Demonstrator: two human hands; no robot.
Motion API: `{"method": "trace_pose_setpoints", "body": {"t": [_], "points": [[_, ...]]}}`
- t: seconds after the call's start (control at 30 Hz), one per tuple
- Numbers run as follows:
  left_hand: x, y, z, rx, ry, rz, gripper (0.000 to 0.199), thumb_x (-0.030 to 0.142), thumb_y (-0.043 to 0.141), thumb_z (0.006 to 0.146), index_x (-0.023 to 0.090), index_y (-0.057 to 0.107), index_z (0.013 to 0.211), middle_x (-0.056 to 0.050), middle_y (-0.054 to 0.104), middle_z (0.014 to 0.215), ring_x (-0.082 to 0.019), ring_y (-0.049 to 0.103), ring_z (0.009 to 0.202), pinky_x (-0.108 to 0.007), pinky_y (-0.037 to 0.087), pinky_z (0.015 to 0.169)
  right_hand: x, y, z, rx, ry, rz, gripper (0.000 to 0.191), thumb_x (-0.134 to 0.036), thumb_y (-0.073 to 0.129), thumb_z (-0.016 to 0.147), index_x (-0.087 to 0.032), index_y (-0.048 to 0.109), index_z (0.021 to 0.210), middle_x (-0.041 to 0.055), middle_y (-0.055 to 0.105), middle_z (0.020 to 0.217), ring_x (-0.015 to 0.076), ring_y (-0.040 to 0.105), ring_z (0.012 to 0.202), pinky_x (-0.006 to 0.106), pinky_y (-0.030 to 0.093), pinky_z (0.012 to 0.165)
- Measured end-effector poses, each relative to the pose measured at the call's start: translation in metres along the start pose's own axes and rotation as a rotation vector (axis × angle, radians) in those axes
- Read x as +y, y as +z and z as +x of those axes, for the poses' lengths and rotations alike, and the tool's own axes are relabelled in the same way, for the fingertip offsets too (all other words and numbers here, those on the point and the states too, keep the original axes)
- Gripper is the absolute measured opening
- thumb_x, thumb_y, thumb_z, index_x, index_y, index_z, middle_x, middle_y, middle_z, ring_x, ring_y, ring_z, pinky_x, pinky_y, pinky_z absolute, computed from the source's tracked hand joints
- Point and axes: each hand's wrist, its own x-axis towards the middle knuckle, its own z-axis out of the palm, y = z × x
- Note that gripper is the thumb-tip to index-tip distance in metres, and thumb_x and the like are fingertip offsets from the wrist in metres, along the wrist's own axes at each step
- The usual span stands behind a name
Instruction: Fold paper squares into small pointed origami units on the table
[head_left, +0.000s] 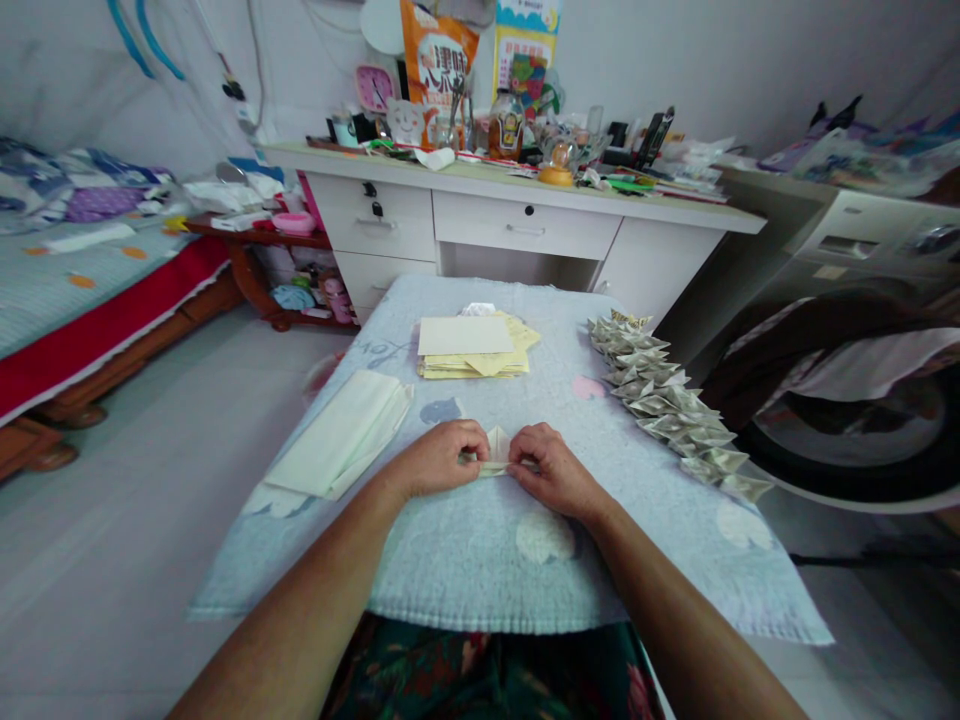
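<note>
Between my hands, low over the cloth-covered table, is a small folded sheet of pale paper with a pointed flap standing up in its middle. My left hand pinches its left end, fingers curled round the edge. On the other end, my right hand grips the paper between thumb and fingers. Just beyond lies a stack of yellowish paper sheets. A folded bundle of pale green paper rests to the left. Along the right side runs a row of folded paper pieces with pointed tips.
A white desk crowded with jars, a snack bag and a pink clock stands behind the table. To the right is a front-loading washing machine with clothes in its open door. A bed is on the left.
</note>
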Motion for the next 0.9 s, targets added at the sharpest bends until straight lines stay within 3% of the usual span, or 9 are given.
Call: {"method": "trace_pose_setpoints", "body": {"t": [0.23, 0.33, 0.43, 0.57, 0.73, 0.9], "points": [[-0.002, 0.003, 0.000, 0.019, 0.001, 0.035, 0.017, 0.007, 0.054, 0.067, 0.017, 0.063, 0.076, -0.002, 0.061, 0.082, -0.015, 0.056, 0.078, -0.026, 0.044, 0.077, 0.002, 0.002, -0.001, 0.007, 0.005, 0.069, 0.017, -0.033, 0.056, 0.089, -0.018, 0.063, 0.084, 0.0011, 0.063, 0.082, 0.0165, 0.054, 0.083, 0.034, 0.033, 0.082], [-0.002, 0.004, 0.000, 0.014, 0.010, 0.040, 0.015, 0.007, 0.054, 0.066, 0.017, 0.062, 0.074, -0.001, 0.060, 0.081, -0.014, 0.055, 0.077, -0.026, 0.043, 0.075, 0.002, 0.003, -0.002, -0.020, 0.020, 0.005, 0.020, -0.037, 0.066, 0.082, -0.019, 0.065, 0.092, 0.0027, 0.063, 0.088, 0.0193, 0.052, 0.089, 0.035, 0.033, 0.083], [-0.001, 0.004, 0.001, 0.015, -0.006, 0.041, 0.011, 0.007, 0.052, 0.067, 0.016, 0.059, 0.069, -0.001, 0.058, 0.076, -0.013, 0.054, 0.073, -0.024, 0.042, 0.070, 0.002, 0.005, -0.002, -0.048, 0.053, -0.062, 0.019, -0.030, 0.071, 0.076, -0.021, 0.067, 0.092, 0.0032, 0.061, 0.090, 0.0207, 0.049, 0.092, 0.034, 0.033, 0.083], [0.000, 0.004, 0.002, 0.017, -0.027, 0.051, 0.011, 0.007, 0.051, 0.068, 0.015, 0.058, 0.070, -0.001, 0.056, 0.074, -0.013, 0.052, 0.071, -0.023, 0.040, 0.068, 0.003, 0.009, 0.000, -0.030, 0.064, -0.074, 0.011, -0.014, 0.064, 0.080, -0.022, 0.068, 0.087, 0.0018, 0.062, 0.087, 0.0184, 0.049, 0.091, 0.032, 0.032, 0.082], [-0.001, 0.002, 0.000, -0.011, -0.031, 0.085, 0.015, 0.011, 0.059, 0.068, 0.017, 0.065, 0.080, -0.002, 0.057, 0.082, -0.015, 0.054, 0.080, -0.025, 0.041, 0.074, 0.003, 0.010, 0.001, -0.018, 0.074, -0.056, 0.010, -0.015, 0.059, 0.085, -0.021, 0.067, 0.083, 0.0019, 0.062, 0.086, 0.0174, 0.050, 0.088, 0.031, 0.032, 0.080], [-0.003, 0.002, 0.001, -0.059, -0.032, 0.126, 0.015, 0.018, 0.056, 0.078, 0.018, 0.069, 0.085, -0.003, 0.058, 0.081, -0.016, 0.055, 0.081, -0.026, 0.040, 0.075, 0.000, 0.008, 0.000, -0.015, 0.130, -0.072, 0.008, -0.015, 0.059, 0.084, -0.019, 0.066, 0.084, 0.0024, 0.060, 0.087, 0.0179, 0.048, 0.090, 0.032, 0.032, 0.080]]}}
